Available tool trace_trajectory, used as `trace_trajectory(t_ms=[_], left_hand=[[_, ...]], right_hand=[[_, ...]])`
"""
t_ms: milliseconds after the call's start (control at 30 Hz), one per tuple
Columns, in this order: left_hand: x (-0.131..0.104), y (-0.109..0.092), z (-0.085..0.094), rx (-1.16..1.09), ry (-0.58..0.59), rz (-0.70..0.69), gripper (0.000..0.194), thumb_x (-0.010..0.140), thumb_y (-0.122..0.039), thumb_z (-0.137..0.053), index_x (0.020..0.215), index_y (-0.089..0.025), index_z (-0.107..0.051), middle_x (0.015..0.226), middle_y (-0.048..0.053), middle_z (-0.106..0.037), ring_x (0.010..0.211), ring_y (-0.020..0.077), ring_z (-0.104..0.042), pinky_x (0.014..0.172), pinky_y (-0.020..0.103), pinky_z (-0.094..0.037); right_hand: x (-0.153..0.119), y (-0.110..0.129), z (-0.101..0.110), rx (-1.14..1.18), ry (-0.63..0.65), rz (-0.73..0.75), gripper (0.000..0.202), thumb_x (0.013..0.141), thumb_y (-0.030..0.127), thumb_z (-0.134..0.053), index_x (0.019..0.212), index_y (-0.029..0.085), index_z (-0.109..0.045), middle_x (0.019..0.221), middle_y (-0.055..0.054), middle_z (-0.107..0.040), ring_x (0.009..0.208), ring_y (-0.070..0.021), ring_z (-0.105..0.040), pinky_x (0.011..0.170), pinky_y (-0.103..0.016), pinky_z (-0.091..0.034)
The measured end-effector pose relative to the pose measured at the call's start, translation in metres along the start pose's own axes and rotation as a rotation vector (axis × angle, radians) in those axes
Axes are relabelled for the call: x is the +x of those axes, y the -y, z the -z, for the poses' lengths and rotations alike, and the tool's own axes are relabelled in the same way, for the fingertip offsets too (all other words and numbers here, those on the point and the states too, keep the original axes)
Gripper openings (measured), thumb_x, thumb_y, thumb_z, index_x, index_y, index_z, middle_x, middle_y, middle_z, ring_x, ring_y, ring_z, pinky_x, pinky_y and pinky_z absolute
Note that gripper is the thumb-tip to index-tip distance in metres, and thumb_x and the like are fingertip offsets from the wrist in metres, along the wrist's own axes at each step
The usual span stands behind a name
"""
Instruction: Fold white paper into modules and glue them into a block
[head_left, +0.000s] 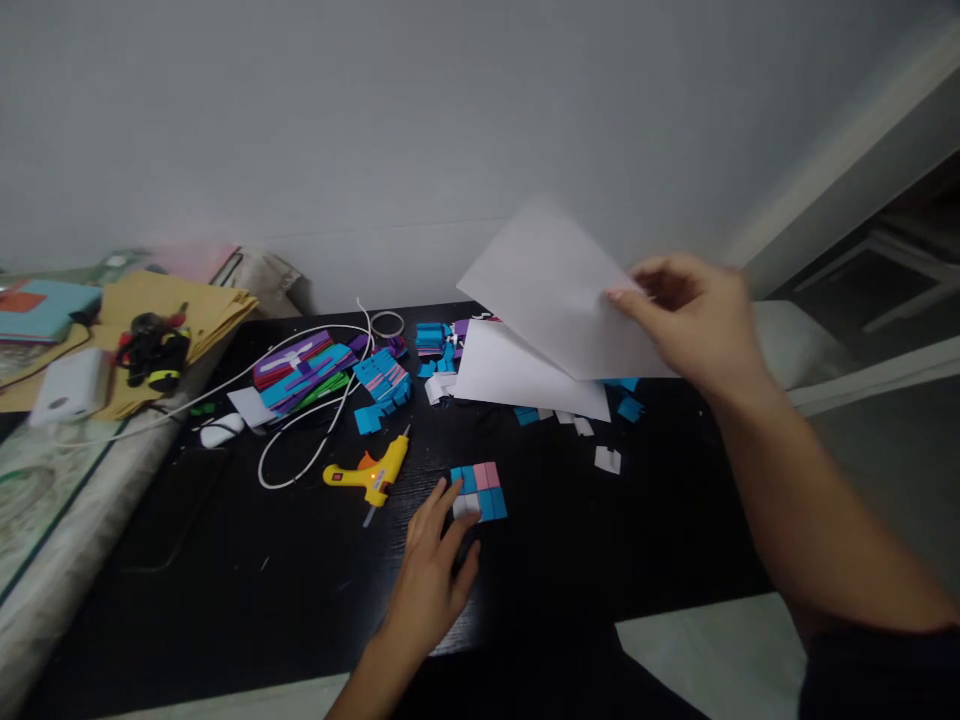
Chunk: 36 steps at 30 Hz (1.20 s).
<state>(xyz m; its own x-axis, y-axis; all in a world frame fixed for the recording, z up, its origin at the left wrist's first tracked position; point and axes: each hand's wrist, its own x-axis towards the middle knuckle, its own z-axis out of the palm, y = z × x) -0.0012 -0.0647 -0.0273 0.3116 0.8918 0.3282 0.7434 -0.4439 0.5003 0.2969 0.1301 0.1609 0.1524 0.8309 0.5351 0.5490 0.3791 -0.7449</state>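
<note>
My right hand (690,310) pinches the edge of a white sheet of paper (559,285), raised and slanted over the back of the table. Below it lies a second white sheet (517,370). My left hand (439,565) has its fingers spread, and its fingertips rest at the left side of a small block of blue, pink and white squares (491,500). A yellow glue gun (371,472) lies to the left of that hand, a small orange light showing on its body. Blue cut pieces (386,385) sit behind the glue gun.
A white cable (300,475) loops across the black table (315,600) around stacked coloured strips (304,375). Scattered scraps (607,459) lie to the right. Brown envelopes (180,320) and a white box (71,385) are at the far left. A grey wall (375,130) stands behind.
</note>
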Motion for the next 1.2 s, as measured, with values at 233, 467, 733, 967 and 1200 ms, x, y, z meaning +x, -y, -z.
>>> trace_trajectory(t_ms=[233, 467, 733, 967, 1200], left_hand=[[0.004, -0.004, -0.003, 0.091, 0.065, 0.003, 0.039, 0.099, -0.018, -0.054, 0.137, -0.023, -0.057, 0.159, 0.013, -0.049, 0.150, 0.0328, -0.044, 0.118, 0.059, -0.044], [0.022, -0.004, -0.008, 0.259, 0.069, -0.007, 0.046, 0.100, -0.020, -0.054, 0.146, -0.021, -0.054, 0.157, 0.017, -0.050, 0.148, 0.0361, -0.045, 0.117, 0.060, -0.044], [0.047, 0.007, -0.015, 0.201, 0.030, 0.097, 0.043, 0.098, -0.024, -0.058, 0.141, -0.018, -0.059, 0.152, 0.021, -0.054, 0.143, 0.0410, -0.050, 0.115, 0.064, -0.041], [0.075, -0.001, -0.012, -0.059, -0.001, 0.267, 0.046, 0.097, -0.020, -0.056, 0.142, -0.012, -0.059, 0.160, 0.023, -0.043, 0.153, 0.0451, -0.032, 0.122, 0.070, -0.023], [0.067, -0.038, 0.001, -0.662, 0.132, 0.391, 0.044, 0.104, -0.040, -0.049, 0.141, -0.020, -0.059, 0.142, 0.015, -0.065, 0.133, 0.0284, -0.061, 0.117, 0.051, -0.045]], right_hand=[[-0.009, 0.027, 0.036, 0.342, -0.462, 0.234, 0.009, 0.085, 0.025, -0.079, 0.089, 0.030, -0.073, 0.090, -0.001, -0.071, 0.096, -0.0231, -0.073, 0.086, -0.040, -0.058], [-0.023, 0.008, 0.038, 0.702, -0.334, -0.195, 0.017, 0.086, 0.011, -0.066, 0.082, 0.024, -0.076, 0.092, -0.001, -0.076, 0.088, -0.0166, -0.073, 0.088, -0.032, -0.061], [-0.053, -0.035, 0.025, 0.802, 0.074, -0.858, 0.010, 0.090, 0.020, -0.066, 0.085, 0.019, -0.075, 0.075, -0.002, -0.076, 0.062, -0.0152, -0.070, 0.055, -0.025, -0.060], [-0.090, -0.045, 0.017, 0.813, 0.215, -1.044, 0.003, 0.088, 0.023, -0.073, 0.087, 0.020, -0.074, 0.077, -0.002, -0.079, 0.065, -0.0155, -0.074, 0.062, -0.024, -0.062], [-0.111, -0.025, 0.010, 0.846, 0.264, -1.156, 0.004, 0.086, 0.022, -0.076, 0.090, 0.023, -0.075, 0.081, 0.001, -0.080, 0.068, -0.0150, -0.075, 0.070, -0.024, -0.064]])
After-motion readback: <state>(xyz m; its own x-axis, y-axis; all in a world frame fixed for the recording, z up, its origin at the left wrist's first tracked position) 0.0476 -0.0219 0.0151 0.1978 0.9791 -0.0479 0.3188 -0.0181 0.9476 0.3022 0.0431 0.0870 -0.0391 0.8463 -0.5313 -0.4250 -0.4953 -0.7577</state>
